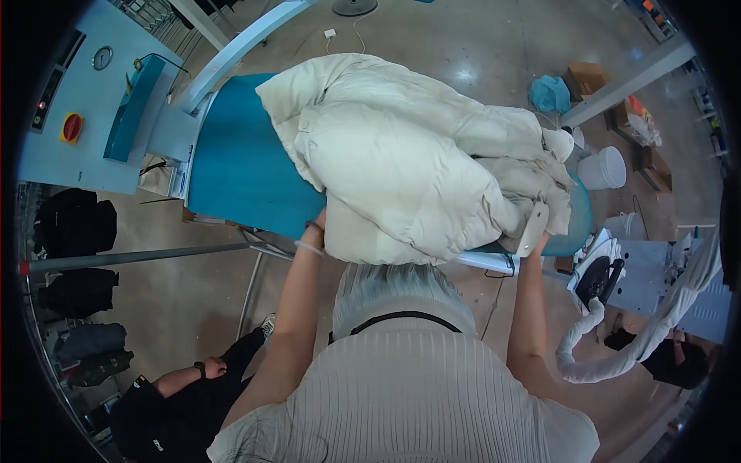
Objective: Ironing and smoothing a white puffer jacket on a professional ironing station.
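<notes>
A cream padded jacket (401, 166) lies bunched across a teal ironing table (239, 154). At its near left edge is my left hand (321, 218), its fingers hidden by the cloth. My right hand (543, 242) is at the jacket's right end, beside a long pale tag (532, 229) with a small hole in it. The tag and the folds cover most of the right fingers, so I cannot see whether they grip anything. Greyish, thinner folds of the garment bunch up just beyond that hand.
An iron (598, 279) rests on a stand at right, with a white-wrapped hose (633, 347) curving below. White buckets (602, 168) and cardboard boxes (585, 79) stand beyond. At left are a control cabinet (85, 100), a metal rail (147, 257), hanging dark clothes (73, 224) and another person (181, 401).
</notes>
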Demonstrator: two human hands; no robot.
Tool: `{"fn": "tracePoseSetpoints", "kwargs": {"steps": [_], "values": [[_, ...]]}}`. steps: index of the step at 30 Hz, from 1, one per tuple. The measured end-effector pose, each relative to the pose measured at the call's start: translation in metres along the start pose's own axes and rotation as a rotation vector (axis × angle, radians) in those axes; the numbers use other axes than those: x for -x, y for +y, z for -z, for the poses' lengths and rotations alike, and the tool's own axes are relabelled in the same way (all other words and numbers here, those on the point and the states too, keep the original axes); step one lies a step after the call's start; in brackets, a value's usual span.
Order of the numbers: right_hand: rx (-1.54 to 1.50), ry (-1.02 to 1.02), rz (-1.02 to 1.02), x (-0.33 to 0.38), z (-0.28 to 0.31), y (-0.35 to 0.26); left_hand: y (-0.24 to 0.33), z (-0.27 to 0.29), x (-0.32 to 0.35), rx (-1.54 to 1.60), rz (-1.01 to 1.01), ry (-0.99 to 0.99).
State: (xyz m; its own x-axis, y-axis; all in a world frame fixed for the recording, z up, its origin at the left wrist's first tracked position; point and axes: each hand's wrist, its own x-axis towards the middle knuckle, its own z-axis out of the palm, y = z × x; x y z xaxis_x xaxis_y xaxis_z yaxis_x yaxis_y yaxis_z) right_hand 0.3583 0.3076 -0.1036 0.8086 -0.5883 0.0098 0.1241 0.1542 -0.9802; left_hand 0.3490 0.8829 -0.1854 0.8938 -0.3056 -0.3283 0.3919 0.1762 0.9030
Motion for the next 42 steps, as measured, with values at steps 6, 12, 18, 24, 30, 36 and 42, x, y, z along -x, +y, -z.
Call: {"fn": "tracePoseSetpoints", "kwargs": {"steps": [6, 12, 18, 24, 30, 36, 42], "values": [[0.098, 0.125, 0.171, 0.041, 0.040, -0.074, 0.284, -0.057, 0.077, -0.734, -0.129, 0.677], [-0.138, 0.179, -0.470, 0.125, 0.132, -0.034, 0.297, 0.030, 0.236, -0.943, -0.410, 0.466], [0.961, 0.491, 0.563, 0.064, 0.030, -0.119, 0.184, 0.205, 0.212, -0.650, -0.019, 1.286], [1.466, 0.358, 0.203, -0.066, -0.033, -0.141, 0.232, 0.193, 0.065, -0.692, 0.718, 0.806], [1.506, 0.374, -0.286, -0.067, -0.010, -0.086, 0.254, 0.187, 0.025, -0.771, -0.067, 0.554], [1.382, 0.680, -0.199, -0.066, 0.010, -0.114, 0.274, 0.209, -0.006, -0.690, -0.110, 0.707], [1.325, 0.345, 0.623, -0.037, -0.018, -0.133, 0.244, 0.104, -0.012, -1.471, -0.348, 1.166]]}}
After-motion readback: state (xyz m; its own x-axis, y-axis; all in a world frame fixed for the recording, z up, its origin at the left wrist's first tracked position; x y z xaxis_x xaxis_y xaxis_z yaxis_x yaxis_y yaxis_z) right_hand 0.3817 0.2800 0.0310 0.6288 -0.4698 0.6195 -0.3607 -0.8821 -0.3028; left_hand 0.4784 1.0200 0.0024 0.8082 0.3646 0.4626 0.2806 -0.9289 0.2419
